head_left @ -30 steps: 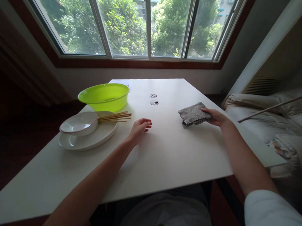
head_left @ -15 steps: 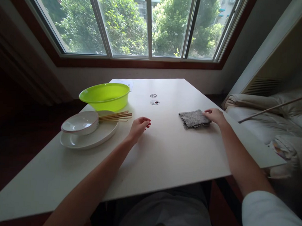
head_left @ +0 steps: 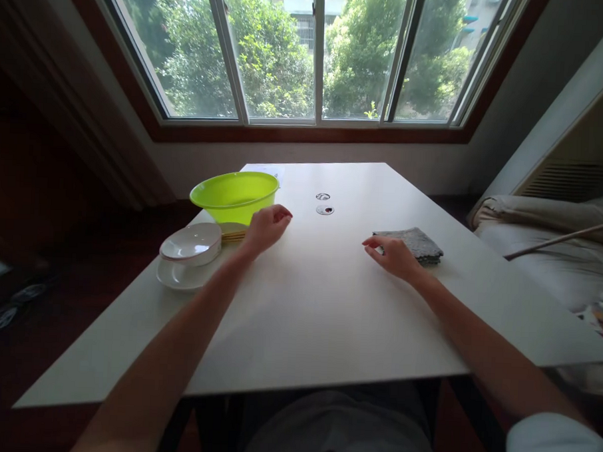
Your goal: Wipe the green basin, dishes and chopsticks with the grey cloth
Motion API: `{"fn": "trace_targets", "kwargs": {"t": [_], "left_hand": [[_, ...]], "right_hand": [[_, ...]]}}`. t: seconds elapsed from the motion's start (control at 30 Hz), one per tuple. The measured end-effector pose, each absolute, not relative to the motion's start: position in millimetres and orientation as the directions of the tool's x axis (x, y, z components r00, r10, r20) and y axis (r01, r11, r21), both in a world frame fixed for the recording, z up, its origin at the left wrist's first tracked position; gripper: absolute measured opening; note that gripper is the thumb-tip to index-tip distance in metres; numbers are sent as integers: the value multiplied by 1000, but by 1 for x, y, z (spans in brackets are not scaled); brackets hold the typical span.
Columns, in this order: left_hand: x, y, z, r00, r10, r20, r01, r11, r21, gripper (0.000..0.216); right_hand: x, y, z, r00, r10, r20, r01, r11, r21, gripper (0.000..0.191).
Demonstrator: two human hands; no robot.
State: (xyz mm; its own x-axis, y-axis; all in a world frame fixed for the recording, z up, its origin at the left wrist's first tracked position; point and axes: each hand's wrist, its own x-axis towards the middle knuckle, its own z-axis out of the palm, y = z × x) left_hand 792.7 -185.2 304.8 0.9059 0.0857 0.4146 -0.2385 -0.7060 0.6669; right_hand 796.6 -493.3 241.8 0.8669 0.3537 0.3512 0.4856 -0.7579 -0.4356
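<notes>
"Grey cloth (head_left: 414, 243), folded into a flat, layered pad: where exactly does it lie?"

"On the right-hand part of the white table (head_left: 322, 320), just behind the right hand (head_left: 394, 258), which covers its near left corner from this angle."

"Are those fingers on it?"

"I can't tell whether the hand touches the fabric. Thumb and forefinger point leftward with a narrow gap between them, and the palm faces down."

"And the left hand (head_left: 267, 230)?"

"Over on the other side, well apart from the cloth. Its fingers are loosely curled, tips toward the right. It blocks part of the wooden chopsticks (head_left: 234, 235), so whether it grips or merely passes in front of them, I can't say."

"What do the chopsticks sit with?"

"They lie beside a white bowl (head_left: 193, 242) with a thin reddish rim. That stands upright on a larger white plate (head_left: 179, 277)."

"Behind them?"

"A lime-green plastic basin (head_left: 237, 195), upright. Near the middle of the tabletop are two small round marks (head_left: 325, 210), perhaps stickers; they're too small to be sure."

"Farther out?"

"A sliding window (head_left: 284, 52) in a reddish-brown frame, with leafy trees (head_left: 269, 58) outside."
</notes>
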Motion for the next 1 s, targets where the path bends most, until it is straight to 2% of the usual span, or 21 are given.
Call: {"fn": "trace_targets", "kwargs": {"t": [0.13,0.23,0.33,0.5,0.67,0.9,1.0], "left_hand": [[825,-132,322,888,104,447,-179,-818,546,9],[845,-99,325,906,96,413,-31,-956,291,9],[853,-81,324,917,87,388,-7,-972,236,13],[862,-83,323,967,39,253,47,-999,-24,7],[876,-94,318,974,56,217,69,-996,-54,10],[874,-105,320,952,-3,306,8,-999,-33,20],[871,-120,328,924,-78,375,-62,-997,-55,23]], "right_hand": [[786,-481,241,846,410,340,529,-718,-452,23],[784,-477,242,846,424,324,531,-719,-449,22],[784,-476,243,843,427,326,536,-709,-458,22],[787,-477,241,850,411,330,526,-712,-465,22],[790,-480,237,846,405,346,530,-707,-468,21],[789,-480,238,846,400,352,531,-693,-488,20],[789,-478,236,849,387,360,526,-691,-496,20]]}}
